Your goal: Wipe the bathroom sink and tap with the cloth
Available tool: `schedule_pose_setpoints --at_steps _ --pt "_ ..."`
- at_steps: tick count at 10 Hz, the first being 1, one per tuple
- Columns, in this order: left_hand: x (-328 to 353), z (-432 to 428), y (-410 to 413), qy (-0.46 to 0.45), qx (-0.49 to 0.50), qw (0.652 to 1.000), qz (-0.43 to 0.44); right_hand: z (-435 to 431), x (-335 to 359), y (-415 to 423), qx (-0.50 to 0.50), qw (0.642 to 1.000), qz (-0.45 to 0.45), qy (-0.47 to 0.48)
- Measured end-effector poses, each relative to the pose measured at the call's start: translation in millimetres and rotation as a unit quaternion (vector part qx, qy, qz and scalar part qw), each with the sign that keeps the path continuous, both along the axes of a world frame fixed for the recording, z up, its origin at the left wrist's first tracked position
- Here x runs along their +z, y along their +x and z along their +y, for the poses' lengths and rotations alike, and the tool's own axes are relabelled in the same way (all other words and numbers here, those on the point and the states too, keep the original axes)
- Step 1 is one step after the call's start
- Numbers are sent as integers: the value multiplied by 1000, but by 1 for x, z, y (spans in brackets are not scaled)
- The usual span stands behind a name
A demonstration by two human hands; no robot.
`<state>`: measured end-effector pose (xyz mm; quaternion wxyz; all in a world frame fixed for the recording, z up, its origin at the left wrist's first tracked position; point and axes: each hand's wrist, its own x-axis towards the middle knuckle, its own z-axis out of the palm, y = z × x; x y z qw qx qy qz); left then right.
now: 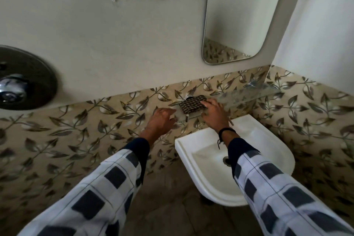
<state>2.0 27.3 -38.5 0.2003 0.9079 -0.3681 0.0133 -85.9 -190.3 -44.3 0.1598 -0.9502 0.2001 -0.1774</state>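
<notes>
- Folded dark checked woven cloth [193, 104] lies on the clear glass shelf [249, 94], against the leaf-patterned wall tiles, above and behind the white ceramic sink [268, 134].
- Cloth's long axis runs left-right along the wall.
- Right hand [214, 114] is nearer: fingers straight, tips at the cloth's right end, apparently touching; no grasp.
- Left hand [161, 120] hovers just left of the cloth, fingers relaxed, holding nothing.
- Cloth looks dry, compact and neatly folded.
- Judgement: pickup pending; wiping not begun.

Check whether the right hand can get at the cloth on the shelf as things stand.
Probably yes: the right hand is at the shelf, fingers at the right edge of the cloth, nothing between them.
</notes>
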Motion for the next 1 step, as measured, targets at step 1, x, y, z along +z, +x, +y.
schedule_pose_setpoints --at_steps 1 --pt "6 8 -6 -5 10 1000 -5 14 6 -5 9 1000 7 -8"
